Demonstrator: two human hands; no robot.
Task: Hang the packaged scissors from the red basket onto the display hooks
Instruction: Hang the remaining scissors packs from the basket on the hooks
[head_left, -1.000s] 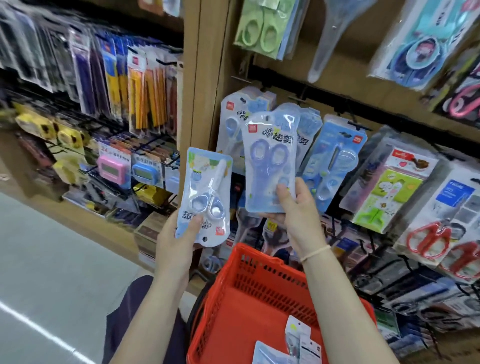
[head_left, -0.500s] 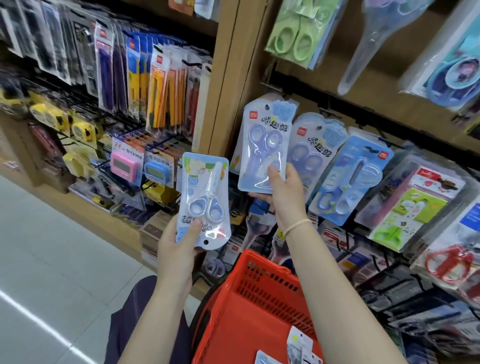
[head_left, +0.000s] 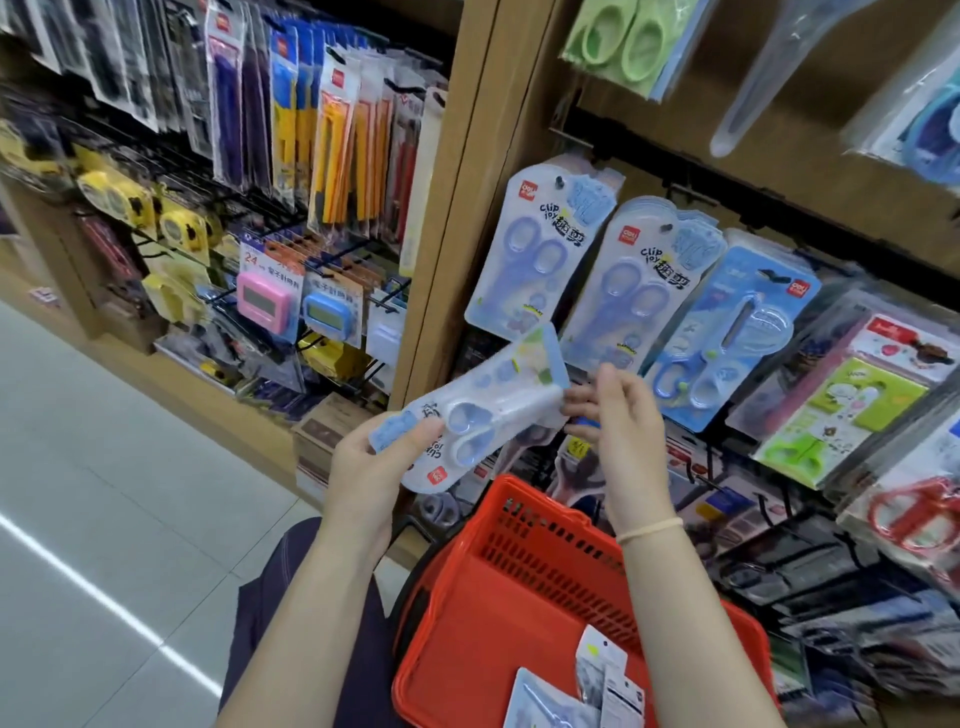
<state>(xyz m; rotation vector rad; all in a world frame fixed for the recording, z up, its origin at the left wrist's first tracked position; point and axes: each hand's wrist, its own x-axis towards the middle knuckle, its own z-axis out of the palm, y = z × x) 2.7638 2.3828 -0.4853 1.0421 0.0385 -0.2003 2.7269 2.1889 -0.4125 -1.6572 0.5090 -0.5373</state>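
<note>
1. Hands met in front of the shelf: the left hand (head_left: 371, 467) gripped a packet of blue-handled scissors (head_left: 470, 410) by its lower end, thumb across the front.
2. That packet lay tilted, its top end pointing up and to the right, blurred in the picture.
3. The right hand (head_left: 621, 421) was at the packet's top end with loosely bent fingers; whether it pinched the edge or only touched it could not be told.
4. Two like packets (head_left: 537, 254) hung side by side on hooks (head_left: 560, 181) above the hands, with a blue packet (head_left: 737, 332) next to them on the right.
5. Below the hands sat the red basket (head_left: 519, 613), with a few more packets (head_left: 582, 691) at its near end.
6. A pink timer (head_left: 263, 303) hung on the rack to the left.
</note>
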